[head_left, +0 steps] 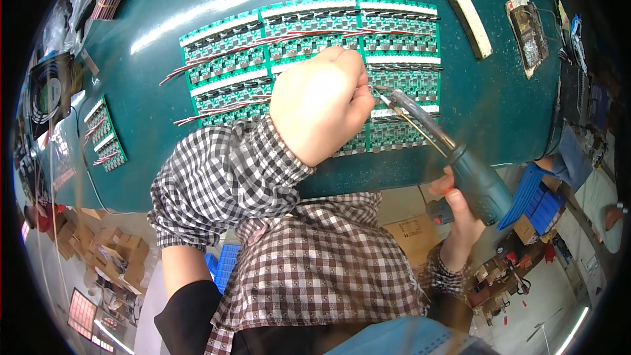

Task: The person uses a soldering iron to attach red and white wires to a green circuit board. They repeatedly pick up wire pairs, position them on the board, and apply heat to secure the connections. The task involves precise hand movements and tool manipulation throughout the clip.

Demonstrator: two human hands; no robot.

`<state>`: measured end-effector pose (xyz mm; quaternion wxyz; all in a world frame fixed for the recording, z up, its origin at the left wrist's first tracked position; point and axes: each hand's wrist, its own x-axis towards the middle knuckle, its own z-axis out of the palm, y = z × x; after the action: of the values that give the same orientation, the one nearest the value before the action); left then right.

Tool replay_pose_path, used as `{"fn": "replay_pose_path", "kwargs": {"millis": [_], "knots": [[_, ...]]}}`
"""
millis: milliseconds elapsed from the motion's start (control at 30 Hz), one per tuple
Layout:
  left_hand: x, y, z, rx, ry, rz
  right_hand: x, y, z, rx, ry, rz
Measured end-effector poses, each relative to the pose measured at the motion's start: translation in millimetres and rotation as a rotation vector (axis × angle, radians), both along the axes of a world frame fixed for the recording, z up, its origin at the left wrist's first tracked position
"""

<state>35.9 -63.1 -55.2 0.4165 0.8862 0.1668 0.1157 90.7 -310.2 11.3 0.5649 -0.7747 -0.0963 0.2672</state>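
Note:
My left hand (322,102) is closed in a pinch over the middle of the green circuit boards (401,79), fingertips low against them; whatever it holds is hidden. Red, white and black wires (223,108) run along the boards and pass under this hand. My right hand (460,213) is wrapped round the dark green handle of a soldering gun (483,184). The gun's metal barrel slants up and left, its tip close beside my left fingertips at the boards. A thin tube runs alongside the barrel.
A smaller board piece with wires (105,133) lies at the left of the green table mat (144,105). Beyond are a black fan (49,95) and a bundle of wires (108,1). A long pale strip (463,10) and a worn block (527,34) lie at the right.

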Motion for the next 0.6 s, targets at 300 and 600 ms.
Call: {"fn": "replay_pose_path", "kwargs": {"millis": [300, 600], "knots": [[0.4, -0.3, -1.1, 0.003, -0.006, 0.005, -0.6, -3.3, 2.0, -0.013, -0.005, -0.006], [0.5, -0.5, -0.8, 0.006, 0.007, 0.004, -1.8, 1.3, 1.1, -0.130, -0.030, -0.006]]}}
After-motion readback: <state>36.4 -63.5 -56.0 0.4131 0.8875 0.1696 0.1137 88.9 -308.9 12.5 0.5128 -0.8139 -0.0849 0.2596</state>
